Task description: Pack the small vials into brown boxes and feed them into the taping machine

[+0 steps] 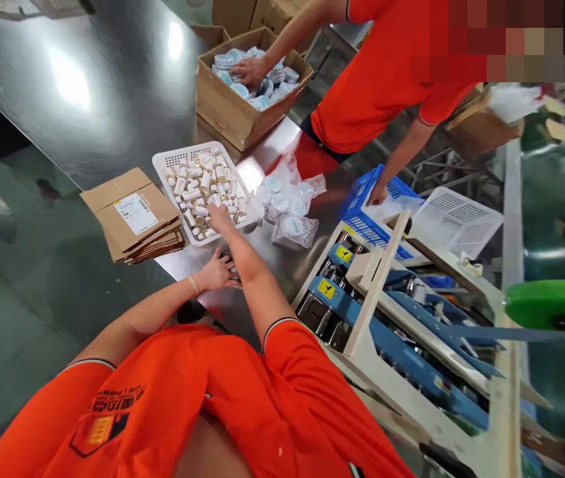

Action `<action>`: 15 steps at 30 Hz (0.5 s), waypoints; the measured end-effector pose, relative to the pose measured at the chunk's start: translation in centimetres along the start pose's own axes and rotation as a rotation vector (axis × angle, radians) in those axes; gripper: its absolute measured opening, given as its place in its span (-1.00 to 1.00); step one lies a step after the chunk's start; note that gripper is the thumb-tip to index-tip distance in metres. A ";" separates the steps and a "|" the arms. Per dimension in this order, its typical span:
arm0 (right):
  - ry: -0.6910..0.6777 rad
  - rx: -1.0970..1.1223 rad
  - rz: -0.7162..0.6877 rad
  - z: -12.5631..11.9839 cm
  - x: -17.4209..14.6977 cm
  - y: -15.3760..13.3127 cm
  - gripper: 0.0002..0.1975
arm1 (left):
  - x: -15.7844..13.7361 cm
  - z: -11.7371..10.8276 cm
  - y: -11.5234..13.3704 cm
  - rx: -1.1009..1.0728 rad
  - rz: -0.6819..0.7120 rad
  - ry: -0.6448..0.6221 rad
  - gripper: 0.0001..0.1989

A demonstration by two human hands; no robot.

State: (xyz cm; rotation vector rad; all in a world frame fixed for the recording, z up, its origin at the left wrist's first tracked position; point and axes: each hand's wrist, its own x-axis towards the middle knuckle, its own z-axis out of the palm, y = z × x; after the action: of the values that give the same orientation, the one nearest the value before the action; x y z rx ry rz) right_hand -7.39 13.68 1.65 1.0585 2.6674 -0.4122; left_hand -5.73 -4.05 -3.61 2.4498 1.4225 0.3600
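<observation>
My right hand (219, 218) reaches into a white plastic basket (162, 161) full of small white bottles (205, 180) with gold-coloured parts. Its fingers are drawn together at the bottles along the near side, and the fingertips are partly hidden. Just below the basket, my left hand (218, 271) is low over the metal table's edge, with its fingers curled. My right forearm covers part of that hand, and what lies in its fingers cannot be made out. Left of the basket is a stack of flattened cardboard boxes (155, 244) with a white label on top.
Bubble-wrapped round items (287, 204) lie right of the basket. A co-worker in red (362, 86) has one hand in a carton (227, 109) of round packs and the other at a blue crate (354, 209). A roller machine (352, 285) stands at right, beside a green conveyor (546, 199).
</observation>
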 end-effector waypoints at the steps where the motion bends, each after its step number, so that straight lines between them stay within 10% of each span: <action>1: 0.005 -0.018 0.021 0.4 0.4 -0.7 -0.54 | 0.0 0.0 0.0 -0.003 -0.007 0.001 -0.66; 7: 0.046 -0.004 0.088 -0.6 -3.1 1.7 -0.59 | 0.1 -0.1 -0.2 -0.092 -0.011 -0.020 -0.68; 12: 0.254 0.138 0.070 -3.3 -14.3 8.0 -0.69 | 0.5 0.0 -0.4 -0.103 -0.051 -0.051 -0.68; 15: 0.154 0.143 0.061 -2.2 -20.3 8.2 -0.75 | 0.5 0.0 -0.6 -0.081 -0.026 -0.053 -0.66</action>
State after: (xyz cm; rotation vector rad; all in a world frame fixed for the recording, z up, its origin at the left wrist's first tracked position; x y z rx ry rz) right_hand 12.43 7.39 8.85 1.2573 2.7648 -0.5364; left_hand -5.96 -3.30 -3.75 2.3565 1.3890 0.3382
